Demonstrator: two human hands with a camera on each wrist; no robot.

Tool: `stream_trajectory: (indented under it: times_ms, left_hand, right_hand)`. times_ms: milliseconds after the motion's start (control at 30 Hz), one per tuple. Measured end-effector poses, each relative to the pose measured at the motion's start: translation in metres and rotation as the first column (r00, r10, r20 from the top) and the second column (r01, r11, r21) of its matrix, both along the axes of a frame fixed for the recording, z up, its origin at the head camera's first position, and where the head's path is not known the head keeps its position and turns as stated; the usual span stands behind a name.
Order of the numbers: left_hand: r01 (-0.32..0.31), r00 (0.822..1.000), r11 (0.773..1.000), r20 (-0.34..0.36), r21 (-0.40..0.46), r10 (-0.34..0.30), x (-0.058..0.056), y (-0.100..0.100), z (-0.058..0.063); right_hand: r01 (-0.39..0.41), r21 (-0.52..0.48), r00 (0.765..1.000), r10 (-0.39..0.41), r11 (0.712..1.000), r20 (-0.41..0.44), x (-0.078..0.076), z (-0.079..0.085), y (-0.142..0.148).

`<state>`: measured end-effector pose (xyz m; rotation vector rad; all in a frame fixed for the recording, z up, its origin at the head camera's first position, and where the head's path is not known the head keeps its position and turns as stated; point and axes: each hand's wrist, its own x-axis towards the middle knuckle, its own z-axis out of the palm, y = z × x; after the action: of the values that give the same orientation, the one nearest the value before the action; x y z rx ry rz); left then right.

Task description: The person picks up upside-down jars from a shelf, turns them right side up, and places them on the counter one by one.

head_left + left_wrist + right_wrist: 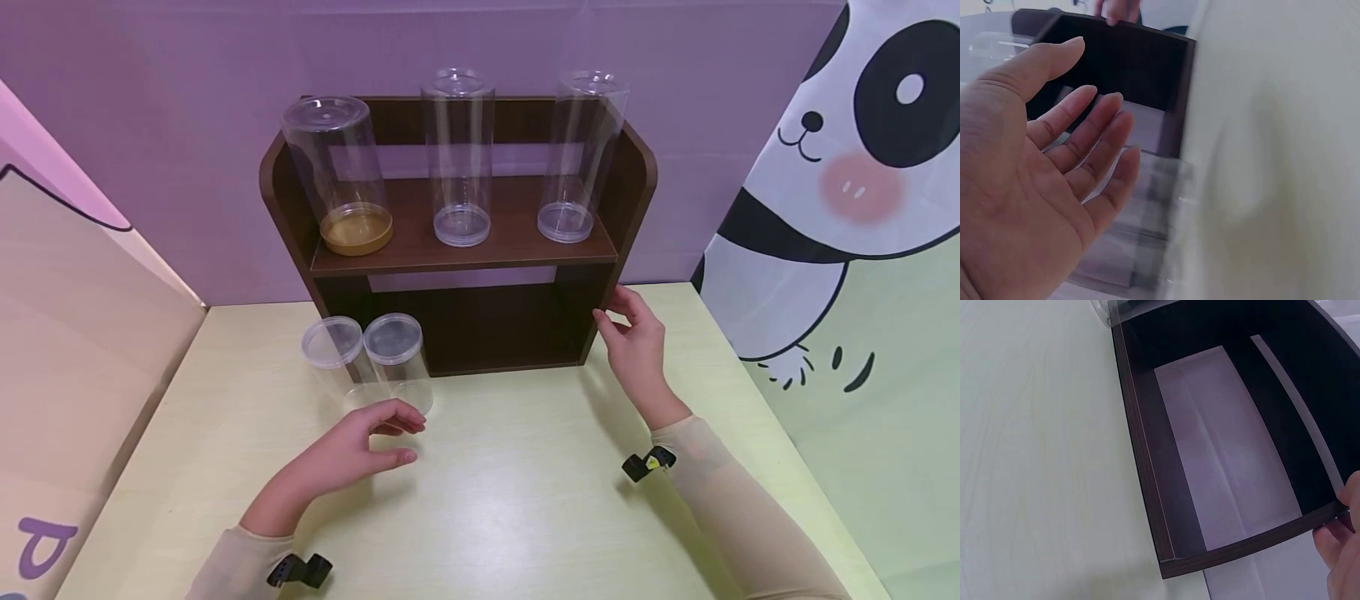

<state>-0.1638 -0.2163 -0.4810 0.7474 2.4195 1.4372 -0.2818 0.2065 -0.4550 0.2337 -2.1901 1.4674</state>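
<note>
A dark brown two-tier shelf (pixel 517 193) stands on the table. My right hand (pixel 637 350) grips the front edge of its right side panel, the thumb at the edge and fingers round the outer face. Beside the shelf's lower left front stand two short clear jars with lids: the left jar (pixel 332 343) and the right jar (pixel 394 340). Just in front of them is my left hand (pixel 356 450), its fingers loosely bent and nothing between them. In the left wrist view the palm (pixel 1029 206) faces the camera, with clear plastic behind the fingers.
On the upper tier stand a wide clear jar with a gold base (pixel 356 233), a slim clear jar (pixel 461 158) in the middle and another slim jar (pixel 585 158) at right. A purple backdrop (pixel 187 125) hangs behind; a panda-printed panel (pixel 810 300) stands right of the table.
</note>
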Motion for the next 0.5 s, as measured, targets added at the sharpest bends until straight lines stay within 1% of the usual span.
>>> stream_trajectory:
  times_ms: [133,300,400,500]
  left_hand:
    - [0.020,0.999,0.999,-0.044,0.039,-0.019,0.003,0.001,0.019]
    - [0.021,0.994,0.996,-0.108,0.085,-0.012,0.003,-0.002,0.049]
    - [-0.008,0.989,0.993,-0.145,0.116,0.025,0.001,-0.004,0.068]
    - [-0.066,0.975,0.986,-0.198,0.154,0.097,-0.003,-0.005,0.087]
  right_hand:
    - [0.001,-0.002,1.000,-0.001,1.000,-0.020,-0.001,-0.001,-0.001]
    - [0.001,-0.006,1.000,-0.001,1.000,-0.029,-0.001,-0.001,-0.003]
    - [0.007,0.001,1.000,-0.007,1.000,-0.027,-0.001,-0.002,-0.003]
    - [0.013,0.007,1.000,-0.013,1.000,-0.026,-0.001,-0.003,-0.003]
